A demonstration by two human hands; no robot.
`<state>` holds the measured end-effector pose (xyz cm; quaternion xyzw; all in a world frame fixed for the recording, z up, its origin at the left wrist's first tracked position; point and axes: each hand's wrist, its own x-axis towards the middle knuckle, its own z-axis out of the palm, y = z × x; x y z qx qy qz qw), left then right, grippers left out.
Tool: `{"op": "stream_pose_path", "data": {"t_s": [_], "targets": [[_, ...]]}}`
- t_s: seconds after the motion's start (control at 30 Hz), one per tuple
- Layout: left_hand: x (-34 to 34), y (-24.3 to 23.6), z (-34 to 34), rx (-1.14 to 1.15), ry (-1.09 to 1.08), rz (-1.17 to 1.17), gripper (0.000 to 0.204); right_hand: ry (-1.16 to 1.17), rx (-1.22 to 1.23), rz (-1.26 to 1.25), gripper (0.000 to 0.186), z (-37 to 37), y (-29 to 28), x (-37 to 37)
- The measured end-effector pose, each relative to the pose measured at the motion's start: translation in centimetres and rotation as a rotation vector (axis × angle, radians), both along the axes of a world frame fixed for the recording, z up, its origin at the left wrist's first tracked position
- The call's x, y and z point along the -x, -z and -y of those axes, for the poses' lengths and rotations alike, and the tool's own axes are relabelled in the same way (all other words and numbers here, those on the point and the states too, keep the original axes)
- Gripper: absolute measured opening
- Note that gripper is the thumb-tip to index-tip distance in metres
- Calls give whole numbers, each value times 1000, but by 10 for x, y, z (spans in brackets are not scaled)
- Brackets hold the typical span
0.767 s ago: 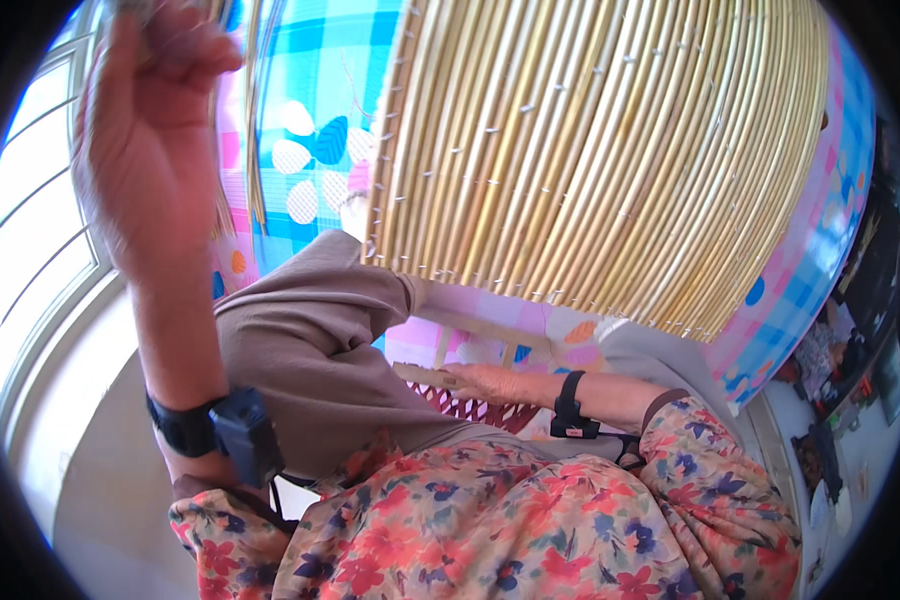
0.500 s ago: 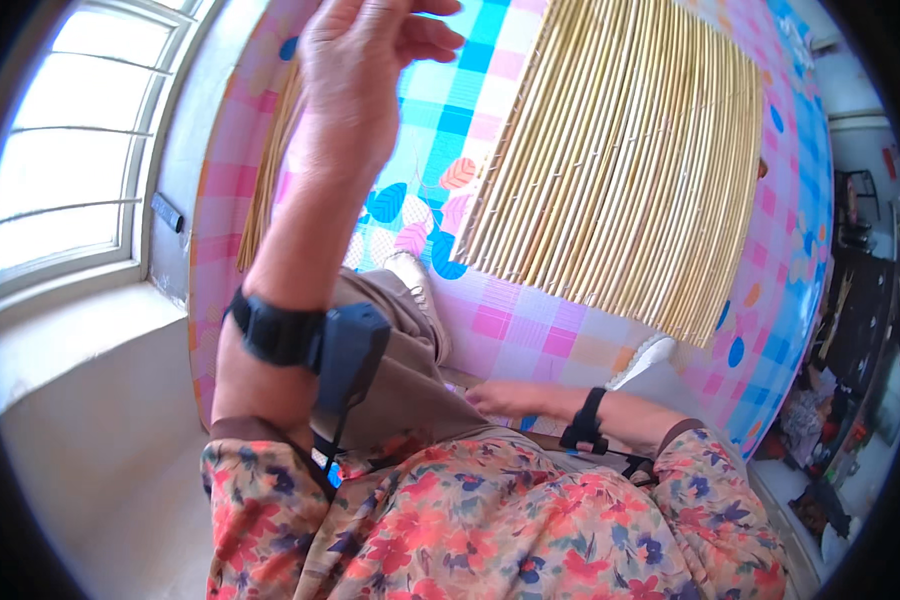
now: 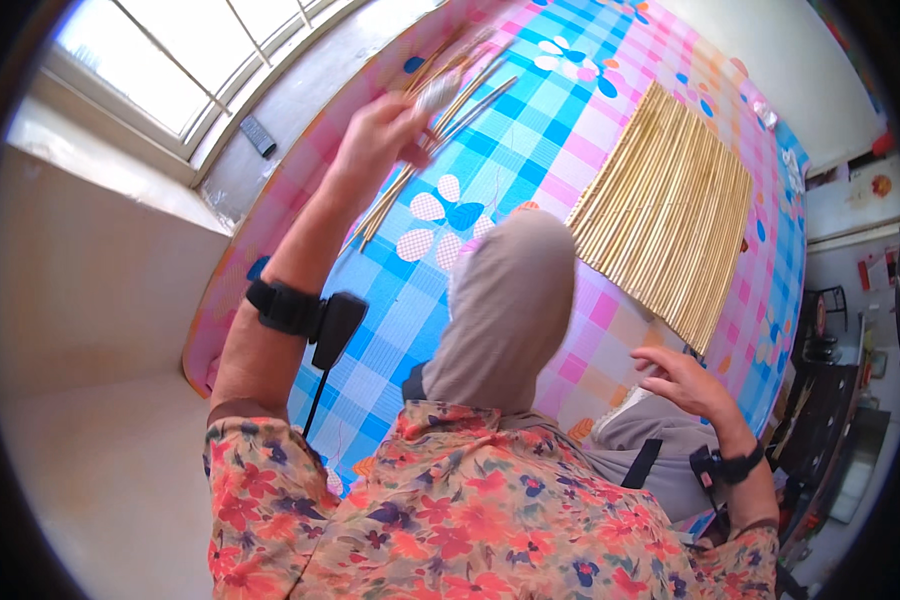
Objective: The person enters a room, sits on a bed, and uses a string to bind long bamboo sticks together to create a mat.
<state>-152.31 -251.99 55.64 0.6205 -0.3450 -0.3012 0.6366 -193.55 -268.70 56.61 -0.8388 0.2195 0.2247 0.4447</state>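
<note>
My left hand (image 3: 378, 142) reaches out at the upper left, fingers closed on a small whitish bundle (image 3: 437, 95). Blur keeps its exact kind unclear; it looks like wound thread. Beneath and beside that hand lie several loose thin reed sticks (image 3: 378, 217). To the right, a mat of tan reed sticks (image 3: 665, 215) tied side by side lies flat. My right hand (image 3: 688, 382) hovers off the near edge of the mat, empty, with its fingers apart.
A pink and blue checked sheet with flower prints (image 3: 560, 120) lies under everything. My bent knee (image 3: 515, 300) rises between my hands. A remote control (image 3: 258, 136) rests on the window ledge. Dark shelving with household items (image 3: 820, 420) stands at the far right.
My view has shifted, and the loose sticks and whole mat now show. My left hand is seen with the whitish bundle. My right hand has risen from beside my leg toward the mat.
</note>
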Motion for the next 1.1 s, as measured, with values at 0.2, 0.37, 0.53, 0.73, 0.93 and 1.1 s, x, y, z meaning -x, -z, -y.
{"op": "stream_pose_path", "data": {"t_s": [0.2, 0.37, 0.53, 0.73, 0.93, 1.1], "targets": [[30, 219, -140, -661, -156, 17, 22, 378, -26, -159, 35, -17, -23, 41], [64, 301, -179, -646, -339, -274, 31, 458, 83, -196, 32, -38, -24, 50], [72, 327, -159, -421, -530, -614, 33, 521, -7, -254, 31, -50, -13, 36], [76, 339, -144, -516, -455, -562, 31, 451, 22, -270, 31, -58, -7, 30], [71, 321, -205, -523, -522, -689, 29, 498, 47, -282, 32, -57, -7, 22], [57, 324, -236, -564, -688, -582, 32, 311, 192, -159, 32, -49, 2, 21]]}}
